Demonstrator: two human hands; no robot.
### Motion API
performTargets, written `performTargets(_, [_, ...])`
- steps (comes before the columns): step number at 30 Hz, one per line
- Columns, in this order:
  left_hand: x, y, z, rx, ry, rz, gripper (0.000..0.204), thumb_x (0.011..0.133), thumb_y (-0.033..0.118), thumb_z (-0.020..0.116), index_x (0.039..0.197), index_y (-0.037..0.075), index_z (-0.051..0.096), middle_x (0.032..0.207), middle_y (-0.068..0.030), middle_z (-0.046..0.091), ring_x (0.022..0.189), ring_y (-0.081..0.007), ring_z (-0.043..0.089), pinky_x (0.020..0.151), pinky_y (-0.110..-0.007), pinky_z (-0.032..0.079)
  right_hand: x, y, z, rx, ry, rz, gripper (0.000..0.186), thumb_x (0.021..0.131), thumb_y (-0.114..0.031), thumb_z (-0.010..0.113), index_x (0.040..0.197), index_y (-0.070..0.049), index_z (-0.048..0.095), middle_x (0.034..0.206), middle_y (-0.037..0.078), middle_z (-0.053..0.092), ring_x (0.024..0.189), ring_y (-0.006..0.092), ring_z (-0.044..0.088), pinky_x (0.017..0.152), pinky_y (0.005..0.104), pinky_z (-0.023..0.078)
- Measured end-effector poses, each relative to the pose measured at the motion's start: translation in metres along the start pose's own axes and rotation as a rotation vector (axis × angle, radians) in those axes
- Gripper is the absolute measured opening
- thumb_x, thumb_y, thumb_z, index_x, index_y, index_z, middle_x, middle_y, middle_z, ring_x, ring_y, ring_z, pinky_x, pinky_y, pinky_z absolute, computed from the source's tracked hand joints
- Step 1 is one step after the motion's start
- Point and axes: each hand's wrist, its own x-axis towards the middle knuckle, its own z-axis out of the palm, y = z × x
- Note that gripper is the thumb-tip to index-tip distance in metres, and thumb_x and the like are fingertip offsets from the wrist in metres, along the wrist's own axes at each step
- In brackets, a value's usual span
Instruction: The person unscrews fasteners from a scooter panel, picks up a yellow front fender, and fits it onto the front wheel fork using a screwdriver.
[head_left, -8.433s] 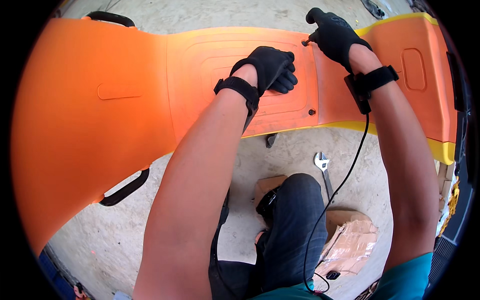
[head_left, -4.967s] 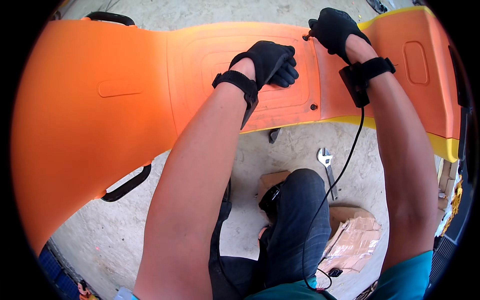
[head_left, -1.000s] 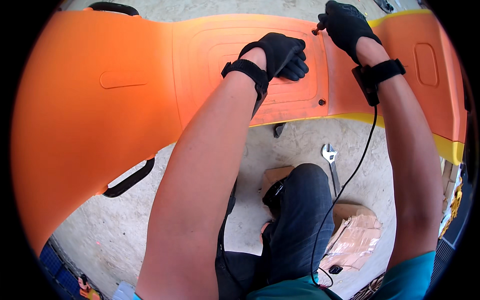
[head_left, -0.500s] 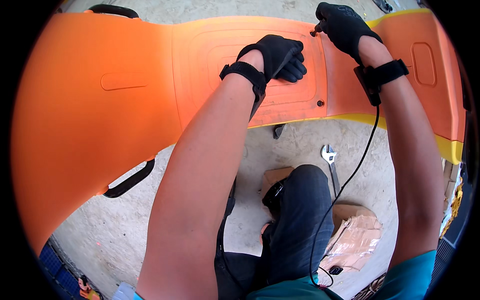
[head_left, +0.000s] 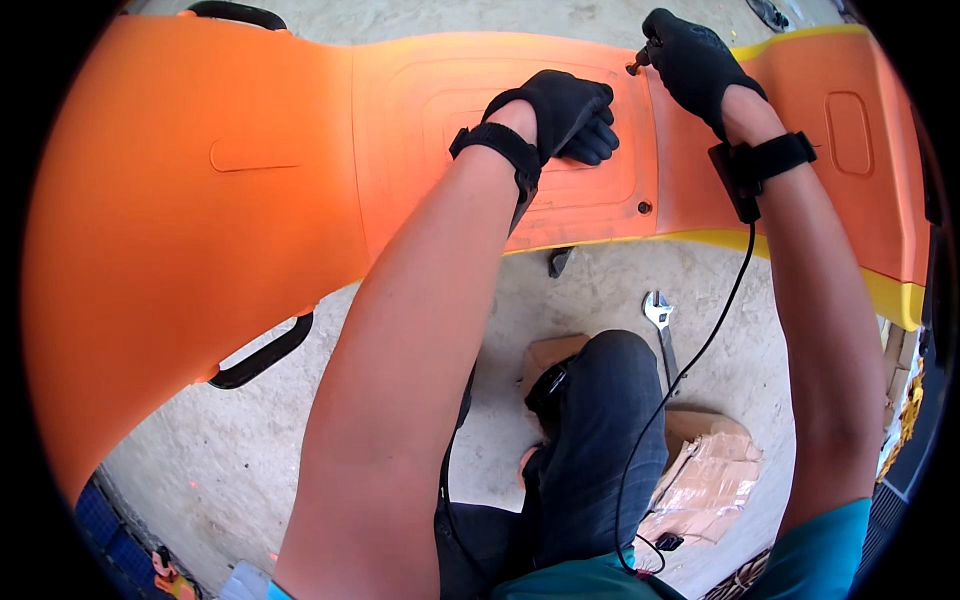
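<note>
A long orange plastic body (head_left: 280, 210) with a yellow lower edge lies across in front of me. On its middle panel rests my left hand (head_left: 575, 118), in a black glove, with the fingers curled together and nothing showing in them. My right hand (head_left: 695, 58), also gloved, is closed at the far edge around a small dark tool (head_left: 633, 69). The tool's tip meets the panel at the far corner, and its upper part is hidden by the fingers. A dark bolt hole (head_left: 644, 208) shows in the panel's near corner.
An adjustable wrench (head_left: 659, 312) lies on the concrete floor near my knee (head_left: 615, 370). Crumpled cardboard (head_left: 705, 475) is to the right of my leg. Black handles (head_left: 262, 352) stick out from the orange body. A thin cable (head_left: 715, 345) hangs from my right wrist strap.
The view has shifted slightly, so everything on the orange body sits a little further right. Both hands keep their places on the panel, and the right one still holds the tool at the far corner.
</note>
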Motion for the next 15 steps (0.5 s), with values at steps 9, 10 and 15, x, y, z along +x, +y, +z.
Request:
performTargets(9, [0.002,0.002,0.0,-0.031,-0.026,-0.019,0.039,0.098,0.032,0.054,0.101,-0.005,0.065,0.089,-0.0133,0.071,0.077,-0.0211,0.069,0.076,-0.032,0.057,0.002,-0.014,-0.006,-0.114,-0.143,0.312,0.024,0.094,-0.023,0.055,0.095,-0.001,0.064,0.099,0.021,0.07,0.095,0.0387,0.065,0.081,0.0456,0.051])
performTargets(10, [0.002,0.001,0.0,-0.029,-0.018,-0.02,0.039,0.098,0.032,0.054,0.101,-0.006,0.065,0.089,-0.0134,0.071,0.077,-0.0212,0.069,0.076,-0.032,0.057,-0.001,-0.011,-0.004,-0.17,-0.137,0.295,0.024,0.094,-0.024,0.055,0.095,-0.002,0.064,0.099,0.021,0.069,0.095,0.0387,0.065,0.081,0.0458,0.051])
performTargets(15, [0.001,0.0,-0.001,-0.018,-0.01,-0.021,0.041,0.097,0.034,0.055,0.101,-0.006,0.065,0.089,-0.0139,0.071,0.079,-0.0215,0.069,0.078,-0.033,0.057,-0.005,-0.006,0.002,-0.164,-0.078,0.244,0.024,0.093,-0.025,0.055,0.098,-0.004,0.064,0.099,0.021,0.068,0.094,0.0381,0.065,0.083,0.0463,0.05])
